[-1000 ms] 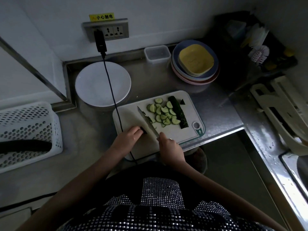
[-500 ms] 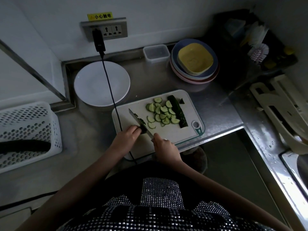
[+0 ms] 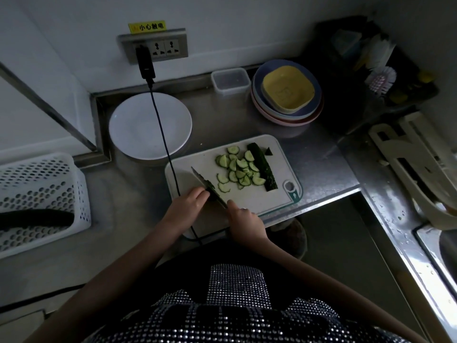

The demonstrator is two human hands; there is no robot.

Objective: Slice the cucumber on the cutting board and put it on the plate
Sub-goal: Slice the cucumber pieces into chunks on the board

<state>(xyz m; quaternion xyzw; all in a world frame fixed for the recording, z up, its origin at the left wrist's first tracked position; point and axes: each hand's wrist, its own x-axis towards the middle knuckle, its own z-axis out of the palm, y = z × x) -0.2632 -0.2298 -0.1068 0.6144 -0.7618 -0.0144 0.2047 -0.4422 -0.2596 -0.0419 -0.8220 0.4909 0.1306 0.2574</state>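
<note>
A knife (image 3: 206, 185) is gripped by the right hand (image 3: 243, 217) on the cutting board (image 3: 259, 201) near the counter's front edge; a cucumber piece (image 3: 212, 191) is pinned by the left hand (image 3: 186, 203). Slices (image 3: 237, 169) lie mid-board. The plate (image 3: 138, 125) sits bare. Above the socket (image 3: 163, 48), a yellow label (image 3: 147, 27) reads "小心触电".

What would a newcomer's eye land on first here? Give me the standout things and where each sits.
First, the white cutting board at centre, with pale cucumber slices scattered beside a long dark cucumber half. At its near edge both hands work: the right hand holds the knife, the left hand steadies a dark piece beside the blade. Behind, an empty white plate sits left, and a yellow dish tops stacked plates at right.
</note>
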